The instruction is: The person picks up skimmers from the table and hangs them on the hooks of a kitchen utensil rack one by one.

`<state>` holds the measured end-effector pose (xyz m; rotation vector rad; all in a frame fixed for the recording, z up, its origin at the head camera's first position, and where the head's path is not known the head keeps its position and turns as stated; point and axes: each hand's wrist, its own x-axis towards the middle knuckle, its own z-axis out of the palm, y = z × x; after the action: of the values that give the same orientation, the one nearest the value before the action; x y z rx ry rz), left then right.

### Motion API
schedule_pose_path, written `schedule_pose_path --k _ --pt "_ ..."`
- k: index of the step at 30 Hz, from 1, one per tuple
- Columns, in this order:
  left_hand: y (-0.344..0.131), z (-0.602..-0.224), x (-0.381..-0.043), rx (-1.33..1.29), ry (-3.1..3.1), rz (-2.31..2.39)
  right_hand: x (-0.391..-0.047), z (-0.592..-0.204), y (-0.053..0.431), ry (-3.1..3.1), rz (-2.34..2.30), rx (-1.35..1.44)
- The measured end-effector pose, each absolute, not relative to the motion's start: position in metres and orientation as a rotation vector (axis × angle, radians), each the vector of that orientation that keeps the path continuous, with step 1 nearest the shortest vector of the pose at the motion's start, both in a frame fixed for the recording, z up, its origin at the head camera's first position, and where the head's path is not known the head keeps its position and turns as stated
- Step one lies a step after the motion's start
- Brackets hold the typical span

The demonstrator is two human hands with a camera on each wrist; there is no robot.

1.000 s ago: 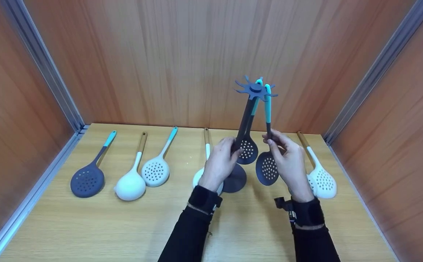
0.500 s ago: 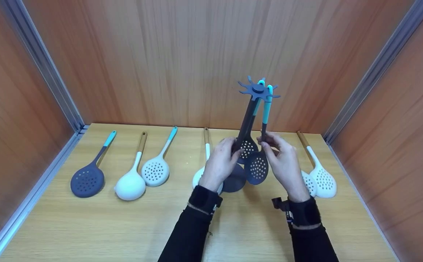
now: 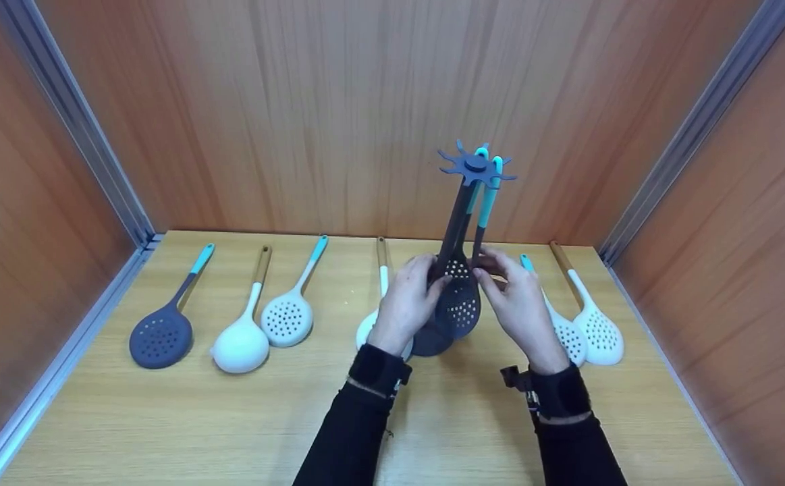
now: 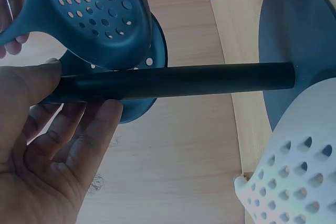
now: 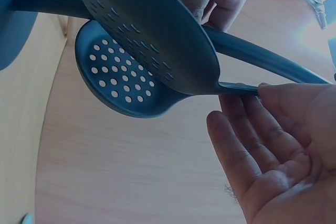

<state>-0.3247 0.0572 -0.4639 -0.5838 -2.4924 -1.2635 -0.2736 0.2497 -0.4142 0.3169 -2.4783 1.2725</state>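
My left hand grips the dark pole of a utensil stand, which has a round base and a star-shaped hook top. Thumb and fingers of my right hand pinch the dark shaft of a turquoise-handled skimmer. Its handle end is right at a hook arm, and its head hangs beside the pole. Behind it, a second dark skimmer hangs from the top, partly hidden. The left wrist view shows both perforated heads close together by the pole.
To the left lie a dark skimmer, a white ladle and a white skimmer. Another white utensil is partly behind my left hand. Two white perforated utensils lie at right, including a wooden-handled turner. Wooden walls surround the table.
My right hand has moved left with the skimmer, swinging its head in towards the pole until it overlaps the hanging skimmer. The left hand keeps its grip. More of a right-hand white skimmer shows.
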Motion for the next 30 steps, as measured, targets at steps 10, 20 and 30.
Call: schedule_pose_path --k 10,20,30 --pt "0.057 -0.464 -0.326 -0.582 -2.495 -1.272 -0.275 -0.411 0.263 -2.467 1.222 0.242" --pt "0.058 -0.463 -0.326 -0.561 -2.519 -1.283 -0.279 -0.414 0.287 -2.511 1.083 0.11" --pt "0.058 -0.463 -0.326 -0.562 -2.517 -1.272 -0.289 -0.424 0.306 -2.624 0.913 -0.05"
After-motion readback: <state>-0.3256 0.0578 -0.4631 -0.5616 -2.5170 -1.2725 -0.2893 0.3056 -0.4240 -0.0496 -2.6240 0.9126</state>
